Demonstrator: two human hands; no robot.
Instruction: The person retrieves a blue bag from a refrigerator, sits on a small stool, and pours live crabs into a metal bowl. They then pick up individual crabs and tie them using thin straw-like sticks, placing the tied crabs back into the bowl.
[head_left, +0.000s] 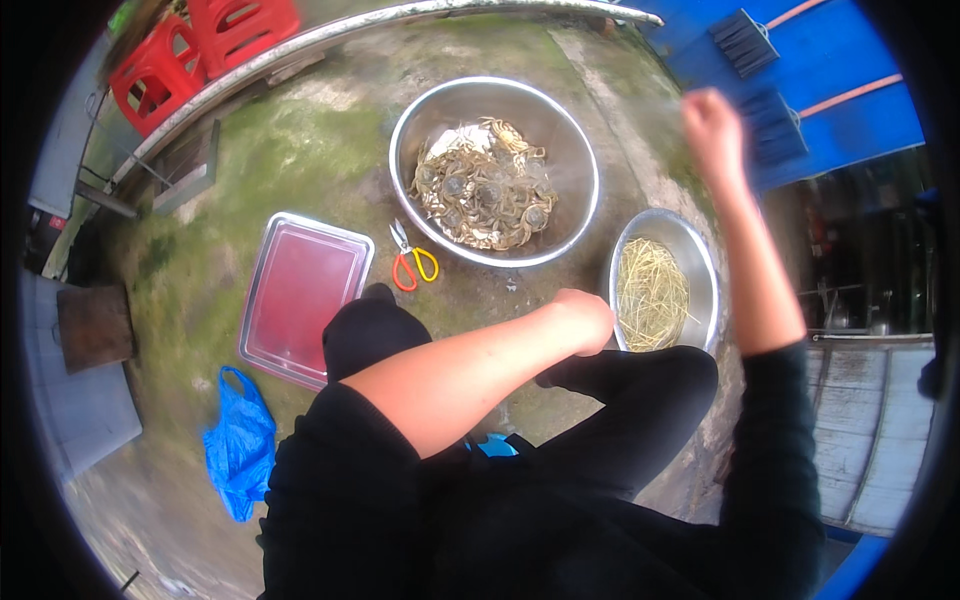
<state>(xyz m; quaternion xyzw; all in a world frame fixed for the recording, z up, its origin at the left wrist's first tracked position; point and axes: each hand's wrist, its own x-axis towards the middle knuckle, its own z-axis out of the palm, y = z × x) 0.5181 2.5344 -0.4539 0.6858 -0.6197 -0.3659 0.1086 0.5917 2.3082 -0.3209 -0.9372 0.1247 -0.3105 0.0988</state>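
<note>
My left hand (586, 321) is curled beside the near left rim of an oval metal basin (703, 300) of dry straw (651, 296). Its fingers are turned away, so what they hold is hidden. Raised at the upper right, my right hand (711, 124) looks like a blurred fist; whether anything thin is in it I cannot tell. A large round steel basin (559, 127) on the ground ahead holds a heap of crabs (487, 191), several with pale undersides up. Scissors (409, 259) with one orange and one yellow handle lie to its lower left.
A red plastic box with a clear lid (306, 296) lies by my left knee, and a blue plastic bag (241, 442) behind it. Red stools (161, 75) stand beyond a long pipe (300, 49). Brushes with handles (776, 124) rest against a blue surface at right.
</note>
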